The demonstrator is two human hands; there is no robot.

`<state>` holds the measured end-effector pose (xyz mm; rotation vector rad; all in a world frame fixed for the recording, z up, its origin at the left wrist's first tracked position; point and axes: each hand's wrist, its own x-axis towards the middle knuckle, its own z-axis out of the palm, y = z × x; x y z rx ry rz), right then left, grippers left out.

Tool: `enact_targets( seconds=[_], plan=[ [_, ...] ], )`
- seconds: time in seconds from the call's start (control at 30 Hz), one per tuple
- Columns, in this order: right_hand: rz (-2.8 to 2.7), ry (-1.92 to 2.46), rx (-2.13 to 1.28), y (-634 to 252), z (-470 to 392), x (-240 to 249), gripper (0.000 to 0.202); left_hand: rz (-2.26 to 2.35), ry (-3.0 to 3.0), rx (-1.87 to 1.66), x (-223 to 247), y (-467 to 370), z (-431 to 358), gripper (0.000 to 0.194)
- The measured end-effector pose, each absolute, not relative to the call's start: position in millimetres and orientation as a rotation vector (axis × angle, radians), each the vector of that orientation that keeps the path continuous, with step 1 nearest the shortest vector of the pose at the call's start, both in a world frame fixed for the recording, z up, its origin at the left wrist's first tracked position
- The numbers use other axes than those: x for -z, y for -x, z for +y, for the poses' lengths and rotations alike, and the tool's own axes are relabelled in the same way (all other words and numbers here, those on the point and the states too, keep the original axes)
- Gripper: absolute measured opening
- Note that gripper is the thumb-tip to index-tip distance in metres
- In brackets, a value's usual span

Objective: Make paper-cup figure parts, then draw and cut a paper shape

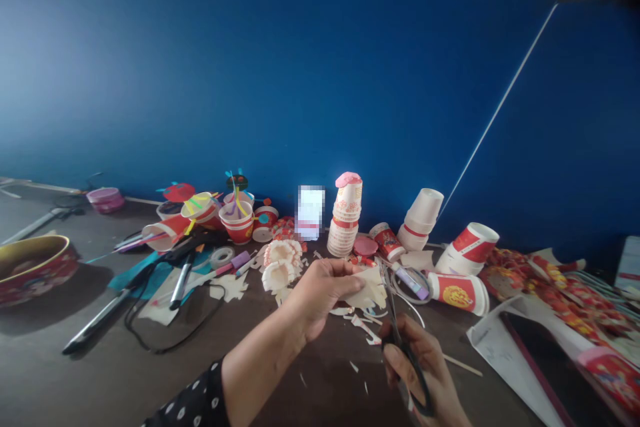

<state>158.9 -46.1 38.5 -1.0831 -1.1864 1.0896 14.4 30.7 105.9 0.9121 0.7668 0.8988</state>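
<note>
My left hand pinches a cream paper piece near the middle of the table, thumb on top. My right hand is wrapped round the black handles of a pair of scissors, whose blades point away from me. Those blades lie along the right edge of the paper piece. Small paper scraps are scattered on the table under and in front of both hands. Just beyond the paper stands a tall stack of paper cups with a pink lump on top.
Red and white cups lie at the right, near a phone on white paper. A glue stick is beside the scissors. Decorated cups, tape and a round tin are at the left. A blue partition stands behind.
</note>
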Motion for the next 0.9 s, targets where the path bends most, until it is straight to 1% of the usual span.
enact_targets(
  seconds=[0.27,0.9],
  plan=[
    [-1.182,1.116,-1.111,-157.4,-45.8,-42.7,0.033,0.795,-0.956,-0.868,-103.7,-15.3,30.7,0.008],
    [-1.14,1.162,-1.076,-155.1,-48.3,-42.6,0.033,0.818,-0.938,-0.797,-98.5,-16.0,30.6,0.014]
  ],
)
